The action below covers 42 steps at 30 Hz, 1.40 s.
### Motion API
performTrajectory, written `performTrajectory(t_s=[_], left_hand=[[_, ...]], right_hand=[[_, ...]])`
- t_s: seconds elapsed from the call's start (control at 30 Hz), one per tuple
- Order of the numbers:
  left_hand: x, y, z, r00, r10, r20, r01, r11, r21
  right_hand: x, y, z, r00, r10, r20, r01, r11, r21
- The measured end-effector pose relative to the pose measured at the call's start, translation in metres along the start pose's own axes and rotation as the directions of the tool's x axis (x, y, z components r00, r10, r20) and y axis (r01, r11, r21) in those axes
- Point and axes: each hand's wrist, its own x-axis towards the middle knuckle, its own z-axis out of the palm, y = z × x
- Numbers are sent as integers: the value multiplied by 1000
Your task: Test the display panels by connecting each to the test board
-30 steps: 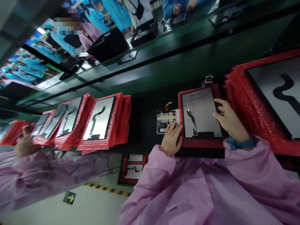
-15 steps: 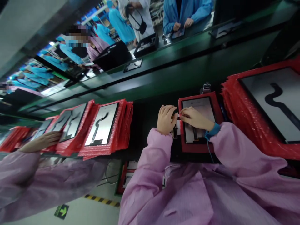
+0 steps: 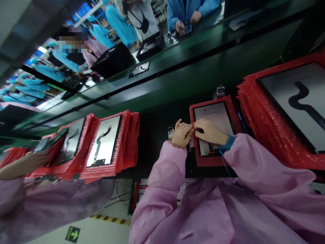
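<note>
A display panel (image 3: 212, 113) lies on a red pad (image 3: 235, 117) on the dark bench in front of me. Over the panel's left edge, my right hand (image 3: 212, 131) reaches in with thumb and fingertips pinched together. My left hand (image 3: 181, 135) meets it there, its thumb and index finger closed and the other fingers curled. Whatever sits between the fingertips is too small and covered to make out. Beside the left hand a small pale part with thin wires (image 3: 171, 133) shows. Part of a dark flex cable (image 3: 211, 148) is visible below my right hand.
Red bubble-wrap sleeves with a panel on top (image 3: 105, 140) are stacked to the left; a larger stack (image 3: 286, 105) stands at right. A metal tally counter (image 3: 220, 90) and a blue pen (image 3: 241, 119) lie near the pad. A co-worker's hand (image 3: 33, 162) holds a panel far left.
My hands stay close together at the panel's left edge; the left fingers have curled in more. The co-worker's hand at left has moved left, lifting a panel. The view has shifted slightly.
</note>
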Motion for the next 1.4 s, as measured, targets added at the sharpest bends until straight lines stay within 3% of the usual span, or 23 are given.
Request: performTrajectory(t_s=[0.17,0.57,0.83,0.9,0.93,1.0,1.03,1.07,1.1,1.17,1.23,1.3,1.4], left_hand=[[-2,-4,1,1000,20,-5,-21,1000,-15],[1,-2,6,999,-26,-18,26,999,-34],[2,-5,3,968,-116,-223,79,983,-168],[1,-2,0,914,-211,-346,156,971,-180],[-1,2,-1,851,-278,-446,211,958,-195],[-6,15,-2,674,-383,-632,300,923,-241],[-10,25,-1,616,-401,-678,316,914,-253],[-16,36,0,610,-396,-687,315,916,-248],[-22,48,3,670,-365,-647,292,930,-222],[-35,72,12,855,-260,-448,217,965,-146],[-48,92,23,955,-190,-227,171,980,-98],[-58,104,34,980,-184,-78,178,981,-80],[-65,110,45,973,-232,-3,231,969,-83]], right_hand=[[-1,-2,-1,999,14,-48,-14,1000,5],[-1,7,-1,1000,-16,-14,17,999,46],[0,5,-17,999,28,-32,-23,991,134],[-1,10,-23,992,82,-94,-69,988,136],[0,13,-26,983,115,-145,-98,987,124],[1,23,-34,948,177,-265,-165,984,68],[1,28,-37,926,199,-321,-202,979,27],[2,33,-40,907,213,-363,-235,972,-19],[3,38,-43,895,219,-388,-264,962,-66],[5,45,-47,892,222,-394,-302,941,-155],[9,49,-48,904,229,-362,-326,916,-234],[15,50,-47,910,253,-327,-356,883,-306],[27,51,-44,908,299,-293,-400,826,-397]])
